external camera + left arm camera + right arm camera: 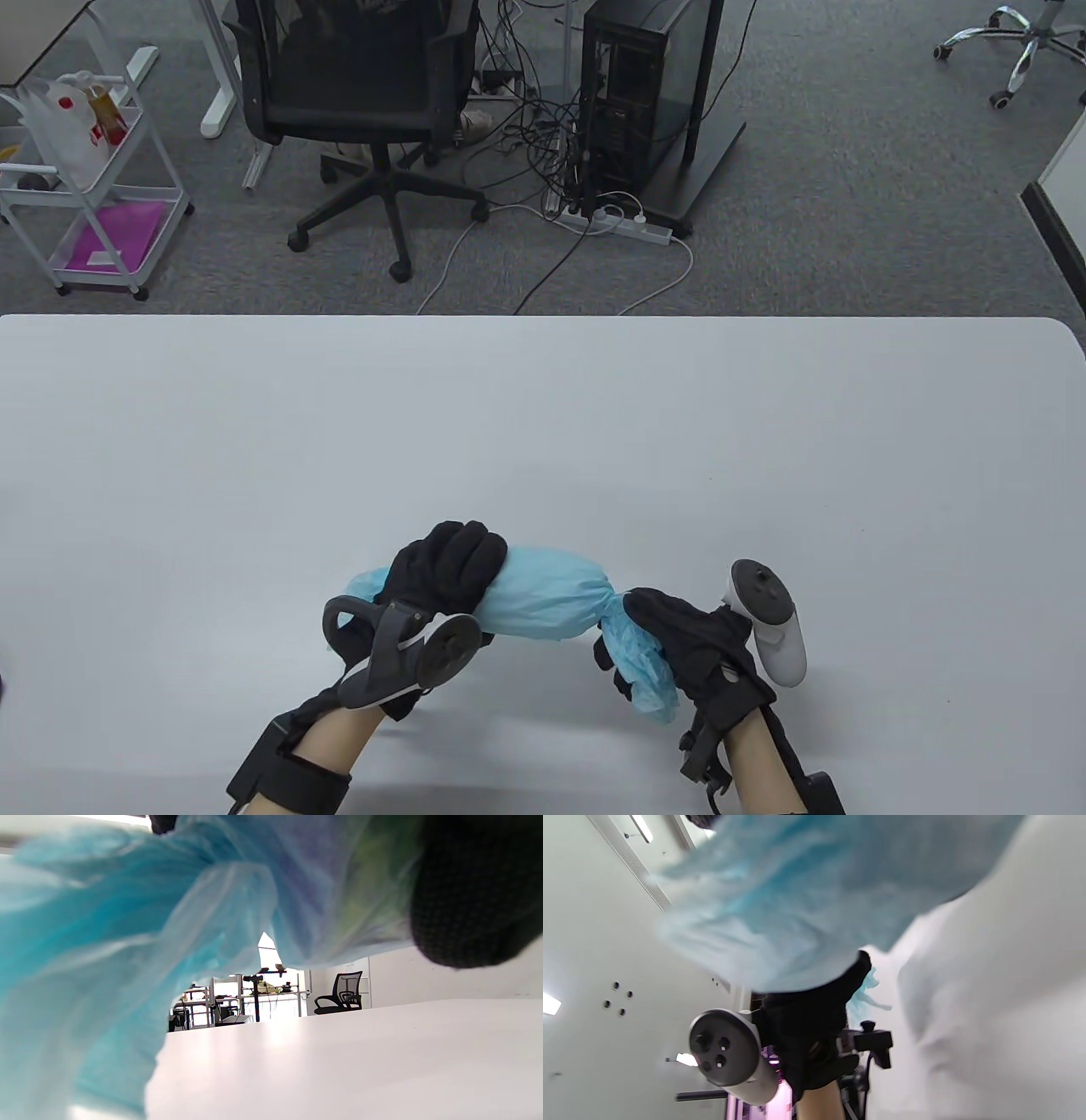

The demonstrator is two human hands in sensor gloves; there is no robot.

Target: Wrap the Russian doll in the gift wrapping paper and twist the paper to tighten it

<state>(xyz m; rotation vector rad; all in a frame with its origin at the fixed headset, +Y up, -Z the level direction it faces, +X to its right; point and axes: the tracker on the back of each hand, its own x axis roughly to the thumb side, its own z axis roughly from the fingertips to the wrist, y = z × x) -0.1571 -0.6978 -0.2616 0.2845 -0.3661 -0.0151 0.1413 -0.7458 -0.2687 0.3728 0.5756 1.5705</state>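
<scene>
Blue wrapping paper (547, 601) already covers the Russian doll completely; the doll itself cannot be seen from the table view, only a faint green and purple tint shows through the paper in the left wrist view. The bundle is in the lower middle of the frame, held just over the white desk (543, 424), or perhaps touching it. The end at the lower right is twisted into a narrow neck, with a loose tail hanging toward the bottom edge. The end at the left is only bunched, so I judge that this side is still to be twisted tight. The left hand (441, 573) is curled over the left part of the bundle. The right hand (687, 641) pinches the paper at the twisted neck, wrist turned.
</scene>
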